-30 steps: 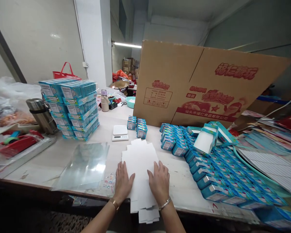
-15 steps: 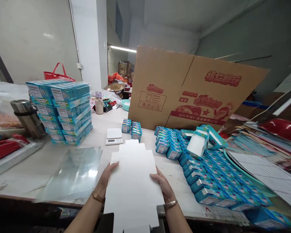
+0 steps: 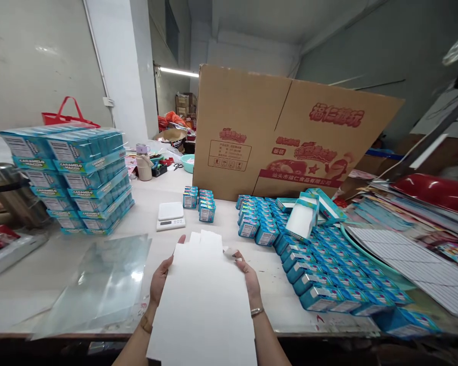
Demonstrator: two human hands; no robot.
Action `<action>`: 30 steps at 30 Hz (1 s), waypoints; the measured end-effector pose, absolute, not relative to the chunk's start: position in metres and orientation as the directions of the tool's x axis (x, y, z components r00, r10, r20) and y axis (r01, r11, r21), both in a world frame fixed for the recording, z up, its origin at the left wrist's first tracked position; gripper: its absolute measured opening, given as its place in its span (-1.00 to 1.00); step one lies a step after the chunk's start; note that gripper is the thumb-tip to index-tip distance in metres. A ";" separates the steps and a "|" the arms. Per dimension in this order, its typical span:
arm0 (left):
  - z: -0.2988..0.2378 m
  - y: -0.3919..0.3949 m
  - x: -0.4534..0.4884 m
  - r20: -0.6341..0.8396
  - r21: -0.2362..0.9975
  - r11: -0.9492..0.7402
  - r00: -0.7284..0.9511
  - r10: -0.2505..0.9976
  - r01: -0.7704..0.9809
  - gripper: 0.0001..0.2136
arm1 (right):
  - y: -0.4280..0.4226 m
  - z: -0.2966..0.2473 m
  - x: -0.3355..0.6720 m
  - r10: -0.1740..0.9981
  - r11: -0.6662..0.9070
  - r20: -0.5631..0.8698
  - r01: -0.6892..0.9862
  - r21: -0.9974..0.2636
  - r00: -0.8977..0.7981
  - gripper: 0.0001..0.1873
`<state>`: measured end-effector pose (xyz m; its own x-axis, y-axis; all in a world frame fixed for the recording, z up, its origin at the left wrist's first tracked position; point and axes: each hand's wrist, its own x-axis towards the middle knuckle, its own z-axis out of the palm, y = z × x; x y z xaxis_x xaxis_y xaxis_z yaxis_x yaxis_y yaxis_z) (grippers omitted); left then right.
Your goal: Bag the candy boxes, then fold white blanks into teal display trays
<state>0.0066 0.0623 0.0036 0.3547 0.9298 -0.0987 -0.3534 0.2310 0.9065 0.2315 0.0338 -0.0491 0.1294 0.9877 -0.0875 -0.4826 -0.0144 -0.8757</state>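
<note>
A flat white die-cut cardboard blank [image 3: 204, 300] with stepped flaps at its far end spans the space between my hands, over the table's front edge. My left hand [image 3: 161, 279] is closed on its left edge, the thumb near the upper corner. On the right side, my right hand [image 3: 249, 274] pinches a small flap at the far corner, and this flap is bent up. Whether the blank is one sheet or several stacked cannot be made out. Beyond it stand a white digital scale [image 3: 170, 215] and two short rows of small blue boxes [image 3: 206, 212].
Wrapped blue candy packs [image 3: 93, 178] are stacked at left, behind clear plastic sheets [image 3: 99, 279]. Many small blue boxes [image 3: 328, 269] fill the right side, with open blue trays [image 3: 303, 216] on top. A large brown carton [image 3: 229, 117] stands behind. A steel flask [image 3: 17, 198] is far left.
My right hand has moved up to the blank's far right corner, where a flap is now bent. My left hand has shifted slightly left. The view has turned a little right.
</note>
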 end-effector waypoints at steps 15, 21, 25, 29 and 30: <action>0.048 0.028 0.030 -0.142 0.810 0.261 0.256 0.956 -0.525 -0.53 | 0.031 -0.036 0.222 0.988 0.050 -0.018 -0.428 -0.902 0.153 -0.65; -0.002 0.084 0.059 0.037 0.995 -0.024 0.135 0.990 -0.095 -0.67 | 0.042 -0.040 0.200 0.899 0.055 -0.015 -0.146 -0.988 0.438 -0.42; -0.050 0.108 0.069 0.053 0.999 -0.052 0.052 0.997 -0.007 -0.63 | 0.058 -0.054 0.199 0.893 -0.010 -0.057 -0.106 -0.994 0.446 -0.25; -0.071 0.114 0.067 -0.005 0.989 0.013 0.055 0.998 -0.150 -0.50 | 0.068 -0.059 0.199 0.893 0.011 -0.016 -0.058 -0.998 0.449 -0.42; -0.072 0.116 0.066 -0.017 0.982 0.047 0.162 0.987 -0.182 -0.50 | 0.070 -0.059 0.198 0.879 0.006 -0.022 -0.057 -0.998 0.476 -0.43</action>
<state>0.0659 0.1159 -0.0721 0.1619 0.9867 -0.0169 -0.1822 0.0467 0.9822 0.1977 0.0704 -0.0594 0.4757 0.8793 -0.0215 -0.0569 0.0064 -0.9984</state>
